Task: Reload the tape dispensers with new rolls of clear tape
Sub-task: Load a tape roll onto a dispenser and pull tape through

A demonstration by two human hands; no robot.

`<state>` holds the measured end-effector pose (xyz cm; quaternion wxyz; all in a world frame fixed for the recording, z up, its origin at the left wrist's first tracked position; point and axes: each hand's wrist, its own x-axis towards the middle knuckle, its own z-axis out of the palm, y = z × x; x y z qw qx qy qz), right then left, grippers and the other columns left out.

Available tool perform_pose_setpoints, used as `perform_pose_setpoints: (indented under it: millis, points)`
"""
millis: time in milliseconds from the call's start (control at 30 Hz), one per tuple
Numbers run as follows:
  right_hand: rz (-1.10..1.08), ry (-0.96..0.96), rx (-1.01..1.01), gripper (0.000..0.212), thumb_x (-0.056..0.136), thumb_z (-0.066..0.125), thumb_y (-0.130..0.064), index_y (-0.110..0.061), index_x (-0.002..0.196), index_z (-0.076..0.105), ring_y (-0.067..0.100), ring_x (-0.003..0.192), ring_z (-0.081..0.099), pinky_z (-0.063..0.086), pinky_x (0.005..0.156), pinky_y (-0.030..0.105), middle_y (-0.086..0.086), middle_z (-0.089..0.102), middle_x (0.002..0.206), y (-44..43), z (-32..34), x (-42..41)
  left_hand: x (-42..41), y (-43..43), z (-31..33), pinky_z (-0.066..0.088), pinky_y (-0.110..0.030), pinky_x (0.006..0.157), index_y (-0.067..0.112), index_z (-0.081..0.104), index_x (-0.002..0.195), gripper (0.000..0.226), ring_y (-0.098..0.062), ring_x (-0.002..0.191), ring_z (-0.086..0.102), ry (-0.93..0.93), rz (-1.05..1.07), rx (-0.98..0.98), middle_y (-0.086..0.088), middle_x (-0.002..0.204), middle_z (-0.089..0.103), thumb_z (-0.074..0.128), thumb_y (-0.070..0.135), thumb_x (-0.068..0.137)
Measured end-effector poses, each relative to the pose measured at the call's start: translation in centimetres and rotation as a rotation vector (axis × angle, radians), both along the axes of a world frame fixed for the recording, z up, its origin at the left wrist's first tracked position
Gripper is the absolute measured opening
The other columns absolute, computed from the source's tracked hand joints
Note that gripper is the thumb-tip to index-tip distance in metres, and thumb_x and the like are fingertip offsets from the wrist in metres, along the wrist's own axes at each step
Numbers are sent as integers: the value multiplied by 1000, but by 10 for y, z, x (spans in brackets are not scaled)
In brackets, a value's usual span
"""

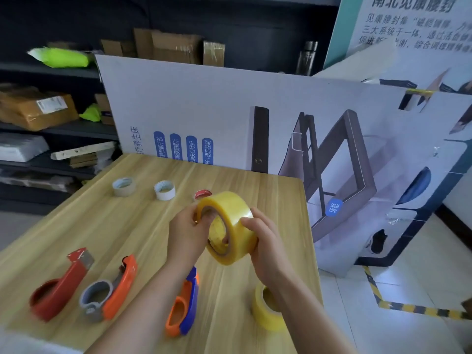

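Yellowish tape roll (pixel 227 227), held tilted

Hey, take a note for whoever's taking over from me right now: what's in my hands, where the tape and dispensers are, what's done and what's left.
Hands: the left hand and right hand both grip one yellowish tape roll above the table.
A second roll lies by the table's near right edge.
The red dispenser, orange-and-grey dispenser and orange-and-blue dispenser lie along the near side.
Done: no dispenser shows a new roll yet.
Left: load all three.
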<state>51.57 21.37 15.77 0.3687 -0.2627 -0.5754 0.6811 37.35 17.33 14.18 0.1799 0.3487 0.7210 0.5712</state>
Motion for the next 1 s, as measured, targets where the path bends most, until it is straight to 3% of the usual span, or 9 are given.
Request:
perform_pose_setpoints:
  millis: [167, 267, 400, 500, 600, 700, 800, 900, 1000]
  points:
    - [122, 81, 10, 25, 81, 51, -17, -17, 93, 73, 25, 83, 64, 51, 81, 45, 12, 69, 87, -7, 16, -22, -15, -4, 13, 51, -32, 54, 18, 63, 81, 15, -20, 61, 62, -335, -150, -53, -7, 71, 65, 55, 17, 93]
    - [142, 97, 3, 27, 82, 53, -17, -13, 101, 73, 30, 84, 65, 52, 82, 47, 17, 70, 93, -12, 23, -41, -31, -10, 24, 53, -33, 57, 20, 61, 91, 6, -20, 65, 63, -358, -222, -106, -8, 80, 66, 55, 20, 92]
    - [149, 101, -10, 28, 86, 55, -21, -7, 105, 71, 34, 80, 64, 50, 86, 53, 24, 69, 96, -21, 36, -71, -58, -22, 38, 55, -40, 72, 38, 49, 123, 49, -14, 82, 64, -127, -247, 65, 2, 103, 63, 56, 32, 75]
    - [149, 103, -26, 32, 86, 55, -21, -1, 109, 66, 30, 72, 67, 54, 80, 46, 21, 72, 91, -27, 47, -91, -82, -29, 51, 50, -36, 59, 35, 56, 111, 30, -8, 69, 59, 181, -253, 177, 11, 86, 61, 54, 27, 82]
    - [173, 115, -43, 30, 83, 56, -20, -3, 104, 69, 28, 73, 69, 55, 78, 44, 20, 72, 92, -31, 55, -107, -111, -29, 56, 53, -39, 67, 32, 60, 103, 39, -13, 77, 63, 351, -268, 131, 12, 82, 65, 47, 43, 68]
    - [216, 122, -21, 30, 83, 52, -12, -5, 106, 70, 30, 80, 68, 53, 84, 48, 20, 72, 96, -35, 63, -124, -131, -32, 56, 52, -39, 66, 36, 60, 103, 35, -22, 81, 64, 147, -327, 112, 12, 86, 63, 52, 36, 70]
    - [218, 113, -7, 37, 82, 52, -13, -3, 115, 67, 35, 90, 66, 47, 93, 60, 24, 69, 106, -40, 65, -140, -150, -31, 53, 48, -16, 57, 25, 49, 114, 38, -3, 67, 60, -66, -436, 27, 7, 85, 57, 53, 4, 82]
    - [199, 117, -12, 38, 80, 52, -11, -5, 113, 68, 35, 90, 67, 46, 93, 63, 23, 70, 106, -46, 64, -155, -162, -33, 57, 39, -21, 42, 22, 56, 97, 9, -11, 47, 48, -193, -473, -10, -3, 66, 50, 47, 19, 98]
    - [156, 98, 20, 31, 76, 56, -15, -13, 101, 74, 34, 88, 67, 49, 89, 64, 22, 71, 102, -50, 63, -167, -170, -36, 57, 48, -23, 44, 32, 51, 116, 22, -16, 63, 58, -231, -533, -36, 4, 73, 66, 41, 18, 102]
